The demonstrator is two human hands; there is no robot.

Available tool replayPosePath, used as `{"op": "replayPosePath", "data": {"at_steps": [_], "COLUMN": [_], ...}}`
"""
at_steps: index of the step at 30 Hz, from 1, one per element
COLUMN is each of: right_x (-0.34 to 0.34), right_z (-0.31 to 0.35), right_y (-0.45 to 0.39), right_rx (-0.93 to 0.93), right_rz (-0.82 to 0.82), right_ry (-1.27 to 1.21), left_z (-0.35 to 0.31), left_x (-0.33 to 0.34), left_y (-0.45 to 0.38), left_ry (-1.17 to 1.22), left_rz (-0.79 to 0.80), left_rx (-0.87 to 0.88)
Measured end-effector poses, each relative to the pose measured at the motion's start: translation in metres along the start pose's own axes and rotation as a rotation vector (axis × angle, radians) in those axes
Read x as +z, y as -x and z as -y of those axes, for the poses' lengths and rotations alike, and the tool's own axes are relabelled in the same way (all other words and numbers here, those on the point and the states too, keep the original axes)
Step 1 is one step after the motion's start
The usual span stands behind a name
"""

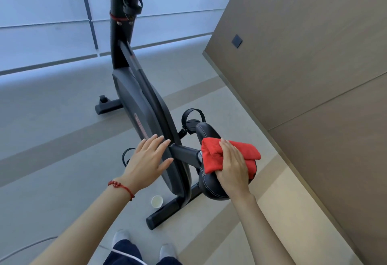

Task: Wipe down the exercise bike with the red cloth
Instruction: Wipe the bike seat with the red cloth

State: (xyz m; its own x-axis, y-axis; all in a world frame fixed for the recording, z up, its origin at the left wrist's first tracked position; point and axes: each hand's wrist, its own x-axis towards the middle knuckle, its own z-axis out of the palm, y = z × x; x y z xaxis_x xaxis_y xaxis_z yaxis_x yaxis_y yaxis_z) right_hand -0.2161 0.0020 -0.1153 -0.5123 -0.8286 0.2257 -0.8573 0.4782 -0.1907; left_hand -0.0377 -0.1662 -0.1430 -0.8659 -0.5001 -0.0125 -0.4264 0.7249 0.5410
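Note:
A black exercise bike (142,105) stands on the floor in front of me, its post rising to the top of the view. Its black padded saddle (211,185) is at lower right. A folded red cloth (213,151) lies on top of the saddle. My right hand (232,166) presses flat on the cloth and grips its near edge against the saddle. My left hand (148,160) is spread open, fingers apart, hovering at the bike's body casing just left of the seat post, holding nothing. A red string bracelet is on my left wrist.
A small white paper cup (157,201) stands on the floor beside the bike's rear base bar (165,212). A pedal with strap (192,118) sticks out on the right. A brown panelled wall (303,76) runs close along the right. My feet are at the bottom.

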Motion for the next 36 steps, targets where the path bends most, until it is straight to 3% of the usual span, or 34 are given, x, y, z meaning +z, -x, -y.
{"op": "replayPosePath", "data": {"at_steps": [4,14,27,36], "right_x": [-0.014,-0.067,-0.116,-0.178], "right_z": [0.000,0.049,0.103,0.148], "right_y": [-0.006,-0.016,-0.043,-0.072], "right_rx": [0.023,0.170,-0.108,-0.314], "right_rz": [0.016,-0.003,-0.168,-0.311], "right_ry": [-0.088,-0.571,-0.745,-0.783], "left_z": [0.002,0.001,-0.020,-0.038], "left_x": [-0.009,-0.052,-0.142,-0.228], "left_y": [0.002,0.018,0.063,0.073], "left_ry": [-0.004,-0.066,-0.181,-0.260], "left_rz": [-0.010,-0.117,-0.377,-0.589], "left_rx": [0.002,0.016,-0.086,-0.023]}}
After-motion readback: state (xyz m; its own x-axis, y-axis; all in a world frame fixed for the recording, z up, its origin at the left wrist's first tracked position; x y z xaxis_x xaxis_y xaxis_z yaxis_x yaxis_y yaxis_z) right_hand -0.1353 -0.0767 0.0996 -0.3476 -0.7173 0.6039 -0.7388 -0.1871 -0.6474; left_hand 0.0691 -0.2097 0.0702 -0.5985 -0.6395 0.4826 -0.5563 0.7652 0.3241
